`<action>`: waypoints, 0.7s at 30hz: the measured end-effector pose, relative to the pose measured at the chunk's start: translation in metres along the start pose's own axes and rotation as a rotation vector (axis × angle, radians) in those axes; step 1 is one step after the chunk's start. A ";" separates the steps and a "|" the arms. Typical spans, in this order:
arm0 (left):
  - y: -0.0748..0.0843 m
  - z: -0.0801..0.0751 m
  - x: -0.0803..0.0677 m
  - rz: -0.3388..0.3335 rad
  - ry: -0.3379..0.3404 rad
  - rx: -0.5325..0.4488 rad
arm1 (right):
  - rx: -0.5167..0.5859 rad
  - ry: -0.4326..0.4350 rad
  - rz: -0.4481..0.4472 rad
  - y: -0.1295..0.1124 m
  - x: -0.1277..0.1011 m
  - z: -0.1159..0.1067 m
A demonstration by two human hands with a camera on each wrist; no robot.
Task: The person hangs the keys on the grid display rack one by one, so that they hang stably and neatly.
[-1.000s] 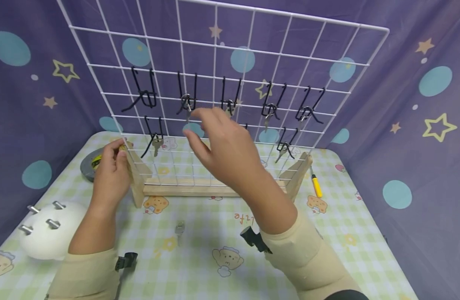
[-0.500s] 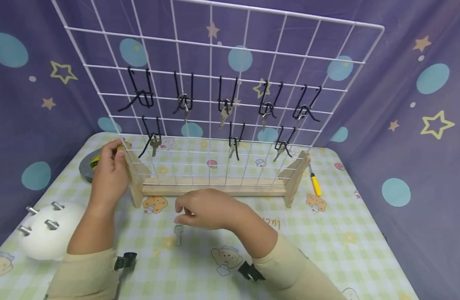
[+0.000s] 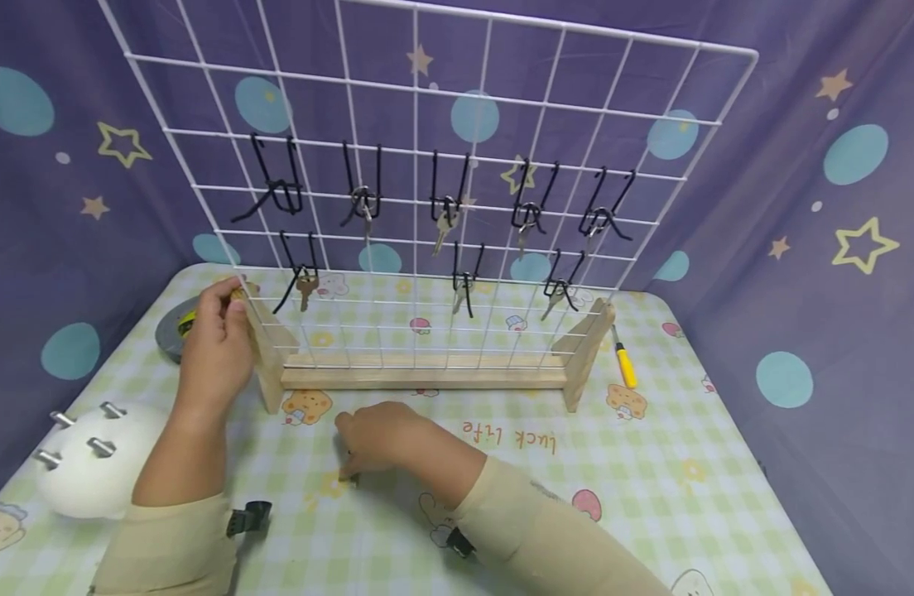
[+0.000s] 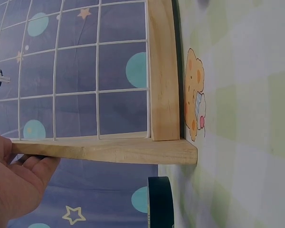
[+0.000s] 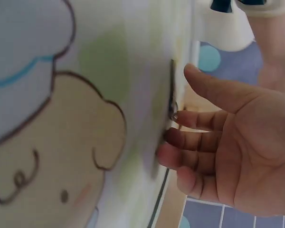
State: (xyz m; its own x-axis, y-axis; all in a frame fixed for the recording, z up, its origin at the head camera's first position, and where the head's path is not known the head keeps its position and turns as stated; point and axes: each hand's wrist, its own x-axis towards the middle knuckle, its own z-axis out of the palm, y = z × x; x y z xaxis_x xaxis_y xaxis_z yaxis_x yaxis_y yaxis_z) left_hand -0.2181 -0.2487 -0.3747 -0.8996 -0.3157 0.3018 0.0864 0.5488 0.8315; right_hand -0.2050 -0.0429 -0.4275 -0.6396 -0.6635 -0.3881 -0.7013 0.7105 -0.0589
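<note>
Right hand (image 3: 375, 439) fingers (image 5: 180, 140), loosely extended, press the key (image 5: 172, 90) flat on the surface (image 3: 651, 463) printed "luck life"; left hand (image 3: 214, 348) grips the wooden rack foot (image 3: 266, 364).

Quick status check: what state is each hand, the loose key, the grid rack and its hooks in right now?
Left hand: grips the wooden left foot of the rack.
Right hand: fingertips down on the loose silver key lying flat on the tablecloth.
White wire grid rack: upright.
Top-left black hook: holds no key.
</note>
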 end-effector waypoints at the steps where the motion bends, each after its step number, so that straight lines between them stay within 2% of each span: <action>1: 0.000 0.000 0.000 0.001 0.000 0.001 | -0.013 0.000 0.002 -0.002 0.002 0.001; 3: 0.000 0.000 0.000 0.001 -0.003 0.000 | -0.031 -0.001 -0.007 -0.006 0.005 0.002; 10: 0.000 0.000 0.001 0.008 -0.003 0.009 | 0.011 -0.024 -0.057 -0.009 0.008 0.004; 21: 0.000 -0.001 0.000 0.002 -0.007 0.003 | 0.025 -0.032 -0.055 -0.010 0.006 0.005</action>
State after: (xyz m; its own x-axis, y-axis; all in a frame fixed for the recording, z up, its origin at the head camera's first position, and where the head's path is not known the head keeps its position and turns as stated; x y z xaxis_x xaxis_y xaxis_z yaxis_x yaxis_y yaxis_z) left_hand -0.2177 -0.2498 -0.3745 -0.9025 -0.3092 0.2999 0.0868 0.5515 0.8296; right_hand -0.2010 -0.0529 -0.4337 -0.5899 -0.6941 -0.4127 -0.7266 0.6792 -0.1038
